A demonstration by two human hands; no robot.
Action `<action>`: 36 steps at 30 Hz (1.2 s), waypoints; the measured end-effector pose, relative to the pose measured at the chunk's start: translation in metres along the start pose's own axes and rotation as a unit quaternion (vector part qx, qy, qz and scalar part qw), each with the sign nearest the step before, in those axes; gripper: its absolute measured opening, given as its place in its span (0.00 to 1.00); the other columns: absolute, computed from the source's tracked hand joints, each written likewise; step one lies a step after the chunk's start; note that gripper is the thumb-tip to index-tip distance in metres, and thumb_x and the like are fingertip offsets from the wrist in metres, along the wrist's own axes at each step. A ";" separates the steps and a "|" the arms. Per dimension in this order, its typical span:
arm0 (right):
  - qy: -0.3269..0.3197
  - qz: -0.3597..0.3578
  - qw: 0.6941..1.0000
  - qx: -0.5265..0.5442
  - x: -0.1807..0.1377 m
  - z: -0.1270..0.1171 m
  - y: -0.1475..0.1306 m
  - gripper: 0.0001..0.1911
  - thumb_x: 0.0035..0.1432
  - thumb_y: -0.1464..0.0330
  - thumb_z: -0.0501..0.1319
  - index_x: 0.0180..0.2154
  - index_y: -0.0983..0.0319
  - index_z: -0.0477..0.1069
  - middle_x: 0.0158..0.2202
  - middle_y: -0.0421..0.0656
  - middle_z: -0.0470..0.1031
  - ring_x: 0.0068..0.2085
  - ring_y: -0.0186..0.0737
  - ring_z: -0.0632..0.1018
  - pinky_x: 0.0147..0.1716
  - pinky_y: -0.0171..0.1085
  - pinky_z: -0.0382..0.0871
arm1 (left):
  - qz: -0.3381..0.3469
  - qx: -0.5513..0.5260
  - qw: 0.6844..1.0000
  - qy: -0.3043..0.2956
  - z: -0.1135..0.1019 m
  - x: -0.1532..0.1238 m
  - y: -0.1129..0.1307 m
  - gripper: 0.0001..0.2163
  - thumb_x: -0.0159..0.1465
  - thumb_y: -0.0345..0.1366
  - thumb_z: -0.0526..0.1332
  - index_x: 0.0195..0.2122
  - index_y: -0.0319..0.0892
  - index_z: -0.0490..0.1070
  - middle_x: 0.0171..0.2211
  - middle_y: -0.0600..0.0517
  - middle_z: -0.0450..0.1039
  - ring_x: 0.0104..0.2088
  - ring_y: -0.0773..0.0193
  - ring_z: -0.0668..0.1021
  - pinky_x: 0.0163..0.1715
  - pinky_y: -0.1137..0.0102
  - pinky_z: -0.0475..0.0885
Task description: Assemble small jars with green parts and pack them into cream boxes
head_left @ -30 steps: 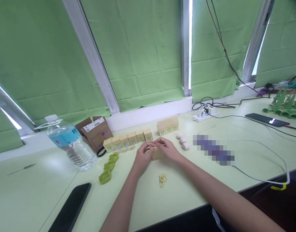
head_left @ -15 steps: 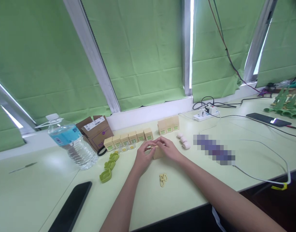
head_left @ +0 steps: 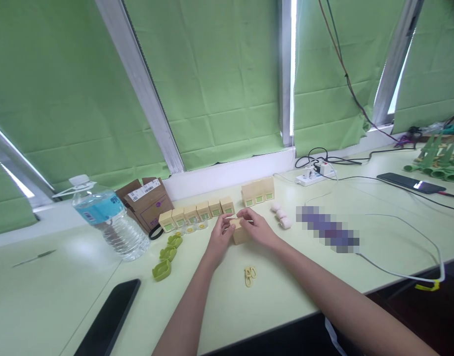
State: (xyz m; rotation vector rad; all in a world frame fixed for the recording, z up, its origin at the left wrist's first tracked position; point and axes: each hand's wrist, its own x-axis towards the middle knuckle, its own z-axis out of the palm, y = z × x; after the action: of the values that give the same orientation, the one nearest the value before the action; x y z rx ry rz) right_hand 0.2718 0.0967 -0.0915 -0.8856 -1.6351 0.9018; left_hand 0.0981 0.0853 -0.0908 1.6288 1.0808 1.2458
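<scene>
A small tan cardboard box (head_left: 241,235) stands on the table between my hands. My left hand (head_left: 221,236) grips its left side, thumb at the near top edge. From the right, my right hand (head_left: 257,227) holds the box with bent fingers over its top and side. The box's far side is hidden by my fingers. Closer to me lie several yellow ring-like pieces (head_left: 249,276). Behind my left hand, a row of small tan boxes (head_left: 191,214) with green windows stands beside clear round pieces (head_left: 190,228). More boxes (head_left: 258,193) stand beyond my right hand, near pale pink pieces (head_left: 281,216).
Three green animal-shaped trays (head_left: 168,253) lie to the left, near a black phone (head_left: 108,316). A water bottle (head_left: 110,217) and an opened brown carton (head_left: 148,205) stand behind them. At right are a power strip (head_left: 315,175), cables and another phone (head_left: 410,183).
My fingers have parted above the box, and its top now shows flat between them. Both hands stay around the box in nearly the same place.
</scene>
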 end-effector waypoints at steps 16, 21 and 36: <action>-0.045 0.035 0.998 -0.017 0.000 -0.001 0.003 0.13 0.65 0.62 0.52 0.49 0.56 0.66 0.40 0.41 0.76 0.40 0.40 0.76 0.41 0.41 0.67 | -0.066 -0.028 0.997 -0.040 0.002 0.000 0.003 0.19 0.63 0.45 0.60 0.52 0.43 0.67 0.36 0.52 0.70 0.38 0.63 0.73 0.40 0.69 0.67; -0.047 0.014 0.999 -0.010 0.001 0.000 0.006 0.13 0.64 0.65 0.53 0.49 0.57 0.67 0.41 0.41 0.76 0.42 0.41 0.76 0.44 0.42 0.69 | -0.061 -0.005 0.997 -0.041 0.001 0.000 0.001 0.18 0.64 0.45 0.59 0.53 0.44 0.66 0.35 0.53 0.70 0.38 0.64 0.73 0.40 0.70 0.67; -0.027 -0.090 0.989 -0.118 0.000 0.002 0.005 0.26 0.52 0.60 0.72 0.52 0.54 0.72 0.56 0.47 0.69 0.60 0.49 0.69 0.61 0.51 0.62 | -0.005 0.135 0.987 0.087 -0.005 0.004 -0.005 0.22 0.56 0.50 0.68 0.46 0.43 0.72 0.39 0.48 0.74 0.38 0.61 0.75 0.37 0.69 0.71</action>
State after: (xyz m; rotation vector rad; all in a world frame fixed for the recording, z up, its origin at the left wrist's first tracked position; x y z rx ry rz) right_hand 0.2708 0.0993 -0.0964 -0.8617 -1.8623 0.6211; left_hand 0.0932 0.0911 -0.0929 1.7357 1.4152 1.2975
